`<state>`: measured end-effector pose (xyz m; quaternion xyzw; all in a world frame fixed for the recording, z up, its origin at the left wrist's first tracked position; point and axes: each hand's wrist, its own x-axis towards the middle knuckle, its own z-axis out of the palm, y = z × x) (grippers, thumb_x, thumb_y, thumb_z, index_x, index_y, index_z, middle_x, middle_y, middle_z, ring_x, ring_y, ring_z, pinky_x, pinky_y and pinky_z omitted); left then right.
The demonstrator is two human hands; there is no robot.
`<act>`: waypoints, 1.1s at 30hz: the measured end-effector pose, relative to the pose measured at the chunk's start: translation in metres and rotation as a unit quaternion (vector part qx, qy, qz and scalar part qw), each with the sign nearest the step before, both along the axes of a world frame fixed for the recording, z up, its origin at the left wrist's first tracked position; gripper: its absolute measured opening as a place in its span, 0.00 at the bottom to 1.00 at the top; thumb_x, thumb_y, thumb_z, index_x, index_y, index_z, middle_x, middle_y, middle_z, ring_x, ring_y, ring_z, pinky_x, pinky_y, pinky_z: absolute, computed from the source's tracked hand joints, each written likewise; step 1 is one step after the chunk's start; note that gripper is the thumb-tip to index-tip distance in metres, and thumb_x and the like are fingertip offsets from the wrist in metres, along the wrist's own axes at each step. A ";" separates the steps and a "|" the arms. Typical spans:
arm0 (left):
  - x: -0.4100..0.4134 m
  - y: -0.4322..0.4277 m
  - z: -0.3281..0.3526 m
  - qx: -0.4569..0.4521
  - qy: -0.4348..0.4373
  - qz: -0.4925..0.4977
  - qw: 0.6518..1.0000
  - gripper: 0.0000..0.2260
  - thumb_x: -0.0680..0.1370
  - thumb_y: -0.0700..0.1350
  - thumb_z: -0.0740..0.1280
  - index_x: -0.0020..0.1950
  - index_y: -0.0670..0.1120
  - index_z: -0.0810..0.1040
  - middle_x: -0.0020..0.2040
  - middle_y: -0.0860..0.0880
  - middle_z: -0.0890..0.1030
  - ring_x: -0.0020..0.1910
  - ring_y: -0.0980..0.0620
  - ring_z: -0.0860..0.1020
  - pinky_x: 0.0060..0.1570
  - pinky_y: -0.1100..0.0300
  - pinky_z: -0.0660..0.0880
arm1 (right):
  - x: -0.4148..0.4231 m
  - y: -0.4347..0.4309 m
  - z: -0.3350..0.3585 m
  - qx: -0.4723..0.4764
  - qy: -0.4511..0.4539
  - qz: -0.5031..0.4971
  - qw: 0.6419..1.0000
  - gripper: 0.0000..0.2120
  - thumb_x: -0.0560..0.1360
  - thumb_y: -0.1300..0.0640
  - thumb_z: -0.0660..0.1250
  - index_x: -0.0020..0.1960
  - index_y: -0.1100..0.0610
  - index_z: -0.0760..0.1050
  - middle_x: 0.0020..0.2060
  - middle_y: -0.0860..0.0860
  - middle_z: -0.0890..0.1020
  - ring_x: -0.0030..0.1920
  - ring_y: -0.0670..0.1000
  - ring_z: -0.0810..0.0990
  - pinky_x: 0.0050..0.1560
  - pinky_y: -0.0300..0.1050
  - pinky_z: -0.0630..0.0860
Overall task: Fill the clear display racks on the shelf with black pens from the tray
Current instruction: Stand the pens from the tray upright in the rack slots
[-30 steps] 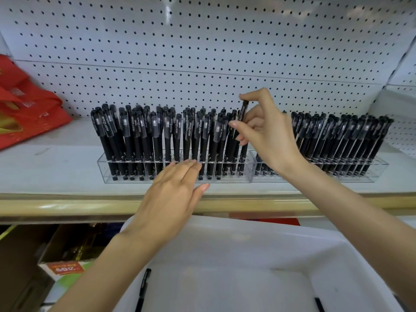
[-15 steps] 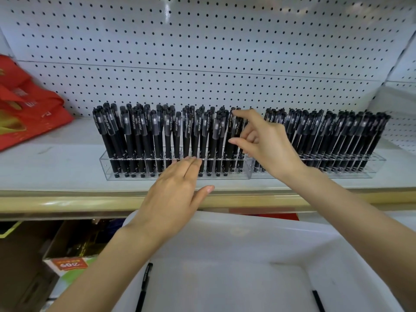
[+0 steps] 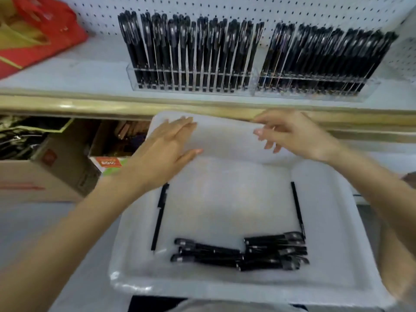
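Observation:
Two clear display racks stand side by side on the shelf, the left rack (image 3: 135,76) and the right rack (image 3: 369,87), both packed with upright black pens (image 3: 193,52). Below the shelf edge sits a white tray (image 3: 333,221). A heap of black pens (image 3: 243,252) lies at its near side, one single pen (image 3: 158,216) along its left wall and another single pen (image 3: 297,210) along its right wall. My left hand (image 3: 166,149) hovers flat over the tray's far left corner, holding nothing. My right hand (image 3: 290,134) hangs over the far right part, fingers loosely bent and empty.
A red bag (image 3: 38,34) lies on the shelf at far left. White pegboard (image 3: 292,10) backs the shelf, and a gold strip (image 3: 90,106) runs along its front edge. Cardboard boxes (image 3: 56,174) with goods sit on the lower level at left.
My right hand let go of the pen it set into the left rack and drew back down over the tray. My left hand also left the shelf edge. The view tilted down.

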<state>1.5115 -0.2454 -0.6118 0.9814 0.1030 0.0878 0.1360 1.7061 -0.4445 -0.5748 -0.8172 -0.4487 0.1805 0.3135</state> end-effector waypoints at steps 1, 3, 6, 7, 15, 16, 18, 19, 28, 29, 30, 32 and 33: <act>-0.017 -0.006 -0.009 0.013 -0.011 0.007 1.000 0.31 0.80 0.62 0.53 0.76 0.43 0.61 0.77 0.46 0.60 0.77 0.51 0.54 0.74 0.56 0.43 | -0.014 -0.015 -0.020 -0.054 0.008 0.021 0.998 0.13 0.76 0.50 0.67 0.59 0.49 0.76 0.46 0.51 0.82 0.41 0.46 0.81 0.41 0.37 0.78; -0.048 -0.011 -0.026 0.020 -0.033 0.044 0.998 0.32 0.78 0.64 0.52 0.74 0.43 0.65 0.76 0.46 0.63 0.76 0.50 0.57 0.75 0.50 0.46 | -0.038 -0.042 -0.056 -0.153 0.032 0.047 0.987 0.19 0.72 0.39 0.64 0.60 0.44 0.75 0.52 0.44 0.78 0.51 0.41 0.78 0.49 0.32 0.73; -0.079 -0.014 -0.049 -0.036 -0.060 0.120 0.990 0.31 0.78 0.62 0.56 0.74 0.42 0.66 0.76 0.46 0.62 0.76 0.50 0.56 0.74 0.49 0.50 | -0.059 -0.080 -0.095 -0.221 0.123 0.011 0.967 0.24 0.68 0.34 0.60 0.60 0.42 0.73 0.55 0.43 0.74 0.58 0.41 0.73 0.57 0.35 0.68; -0.084 -0.016 -0.053 -0.056 -0.069 0.131 0.987 0.31 0.79 0.62 0.57 0.74 0.42 0.65 0.77 0.46 0.61 0.76 0.49 0.56 0.73 0.50 0.53 | -0.061 -0.091 -0.102 -0.243 0.124 0.000 0.962 0.24 0.68 0.34 0.60 0.59 0.43 0.72 0.55 0.44 0.73 0.59 0.43 0.72 0.59 0.37 0.67; -0.086 -0.025 -0.066 -0.223 -0.083 0.225 0.945 0.30 0.77 0.49 0.68 0.76 0.58 0.59 0.77 0.56 0.57 0.74 0.60 0.56 0.65 0.66 0.55 | -0.066 -0.127 -0.125 -0.234 0.096 -0.198 0.947 0.22 0.73 0.43 0.68 0.62 0.50 0.68 0.59 0.53 0.65 0.58 0.54 0.69 0.61 0.47 0.67; -0.087 -0.025 -0.067 -0.256 -0.082 0.223 0.937 0.31 0.77 0.47 0.68 0.76 0.59 0.58 0.74 0.61 0.58 0.71 0.65 0.57 0.64 0.73 0.55 | -0.067 -0.127 -0.125 -0.205 0.098 -0.229 0.947 0.23 0.73 0.43 0.69 0.63 0.51 0.68 0.60 0.53 0.65 0.58 0.54 0.69 0.60 0.47 0.67; -0.088 -0.025 -0.069 -0.315 -0.088 0.222 0.919 0.31 0.77 0.45 0.68 0.76 0.58 0.58 0.71 0.66 0.59 0.66 0.71 0.58 0.57 0.84 0.55 | -0.068 -0.127 -0.124 -0.166 0.111 -0.269 0.942 0.27 0.73 0.44 0.69 0.67 0.53 0.66 0.63 0.55 0.64 0.57 0.51 0.68 0.60 0.45 0.65; -0.087 -0.024 -0.070 -0.330 -0.090 0.223 0.913 0.32 0.76 0.44 0.68 0.76 0.58 0.58 0.71 0.66 0.60 0.67 0.71 0.58 0.58 0.83 0.55 | -0.067 -0.127 -0.124 -0.157 0.120 -0.282 0.939 0.29 0.73 0.44 0.69 0.68 0.54 0.64 0.65 0.55 0.63 0.57 0.50 0.67 0.61 0.45 0.64; -0.066 -0.019 -0.078 -0.353 -0.037 0.232 0.906 0.38 0.72 0.46 0.73 0.75 0.64 0.56 0.70 0.69 0.59 0.72 0.63 0.58 0.67 0.64 0.56 | -0.047 -0.119 -0.150 -0.151 0.157 -0.303 0.928 0.38 0.72 0.47 0.72 0.75 0.54 0.58 0.68 0.55 0.64 0.68 0.54 0.66 0.68 0.55 0.68; -0.067 -0.020 -0.078 -0.361 -0.042 0.233 0.902 0.38 0.72 0.46 0.73 0.75 0.64 0.56 0.70 0.69 0.59 0.71 0.66 0.57 0.66 0.66 0.55 | -0.046 -0.118 -0.151 -0.144 0.158 -0.307 0.928 0.38 0.71 0.48 0.73 0.75 0.53 0.58 0.69 0.55 0.63 0.68 0.54 0.67 0.67 0.54 0.69; -0.067 -0.020 -0.078 -0.366 -0.044 0.234 0.900 0.38 0.72 0.46 0.73 0.75 0.64 0.56 0.69 0.70 0.58 0.69 0.68 0.56 0.66 0.66 0.55 | -0.045 -0.117 -0.152 -0.140 0.159 -0.308 0.928 0.38 0.71 0.49 0.73 0.75 0.54 0.58 0.68 0.55 0.64 0.67 0.53 0.68 0.66 0.50 0.69; -0.067 -0.020 -0.079 -0.363 -0.042 0.235 0.901 0.38 0.72 0.47 0.72 0.75 0.65 0.56 0.68 0.73 0.57 0.68 0.70 0.56 0.66 0.65 0.55 | -0.045 -0.117 -0.154 -0.142 0.160 -0.298 0.930 0.37 0.71 0.51 0.73 0.74 0.55 0.59 0.67 0.56 0.67 0.64 0.51 0.70 0.60 0.43 0.68; -0.067 -0.020 -0.079 -0.359 -0.040 0.235 0.902 0.38 0.72 0.47 0.72 0.75 0.65 0.55 0.66 0.75 0.57 0.67 0.70 0.56 0.66 0.65 0.55 | -0.044 -0.116 -0.155 -0.143 0.163 -0.293 0.931 0.37 0.71 0.51 0.74 0.74 0.56 0.60 0.65 0.55 0.69 0.61 0.50 0.70 0.58 0.42 0.67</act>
